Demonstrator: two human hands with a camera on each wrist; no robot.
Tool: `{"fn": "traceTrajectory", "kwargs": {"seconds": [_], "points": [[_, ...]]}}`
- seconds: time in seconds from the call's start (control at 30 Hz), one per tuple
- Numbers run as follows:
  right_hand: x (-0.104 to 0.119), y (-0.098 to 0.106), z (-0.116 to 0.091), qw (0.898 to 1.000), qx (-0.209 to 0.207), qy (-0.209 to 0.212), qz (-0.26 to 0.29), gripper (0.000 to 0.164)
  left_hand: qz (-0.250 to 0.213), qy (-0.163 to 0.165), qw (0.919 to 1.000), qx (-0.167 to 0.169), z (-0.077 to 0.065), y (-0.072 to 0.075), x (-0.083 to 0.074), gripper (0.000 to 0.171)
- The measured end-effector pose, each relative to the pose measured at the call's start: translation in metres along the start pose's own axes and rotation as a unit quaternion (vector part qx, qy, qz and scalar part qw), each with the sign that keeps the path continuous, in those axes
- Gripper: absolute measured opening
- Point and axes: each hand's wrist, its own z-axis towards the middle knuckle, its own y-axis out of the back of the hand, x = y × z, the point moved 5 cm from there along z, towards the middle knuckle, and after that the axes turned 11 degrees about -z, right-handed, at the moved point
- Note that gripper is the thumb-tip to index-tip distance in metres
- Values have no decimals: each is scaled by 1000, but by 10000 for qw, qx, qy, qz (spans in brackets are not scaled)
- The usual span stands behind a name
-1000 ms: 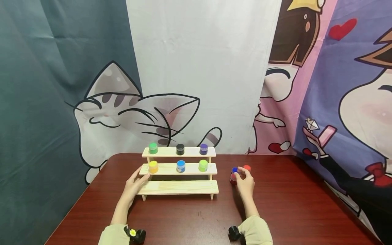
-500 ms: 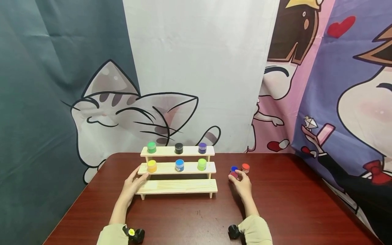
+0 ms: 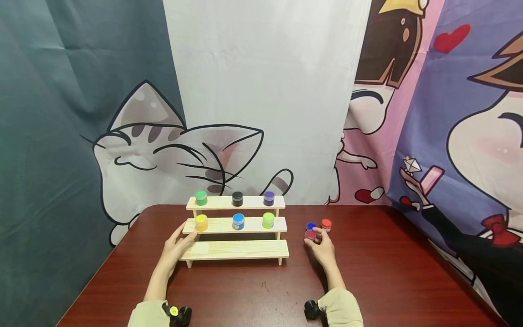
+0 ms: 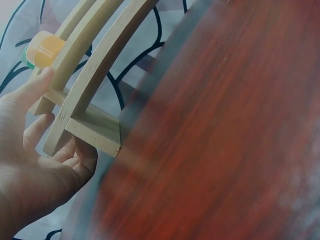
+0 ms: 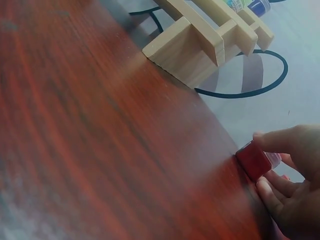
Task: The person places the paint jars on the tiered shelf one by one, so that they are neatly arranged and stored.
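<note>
A three-tier wooden rack (image 3: pixel 234 247) carries small paint jars. On its top tier stand a green jar (image 3: pixel 201 198), a black jar (image 3: pixel 237 199) and a purple jar (image 3: pixel 268 198); the middle tier bears a yellow jar (image 3: pixel 201 223), a blue jar (image 3: pixel 239 221) and a light green jar (image 3: pixel 268 220). My left hand (image 3: pixel 176 247) grips the rack's left end, its thumb by the yellow jar in the left wrist view. Right of the rack, my right hand (image 3: pixel 323 250) pinches a dark red paint jar (image 5: pixel 254 161) between thumb and fingers, low at the tabletop.
A dark blue jar (image 3: pixel 311 225) stands just behind the dark red one. A red-lidded jar (image 3: pixel 326 225) is right of it. The brown table (image 3: pixel 261 295) ends at a cartoon-printed curtain (image 3: pixel 265 91).
My right hand has drawn slightly back from the red-lidded jar and now pinches the dark red jar. The left hand keeps its place on the rack. The head view has shifted slightly.
</note>
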Motion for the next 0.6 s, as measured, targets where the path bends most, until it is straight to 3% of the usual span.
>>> {"fn": "traceTrajectory", "kwargs": {"seconds": [0.6], "points": [[-3, 1, 1, 9990, -434, -71, -29, 37, -38, 6, 10000, -38, 0, 0, 0, 78]]}}
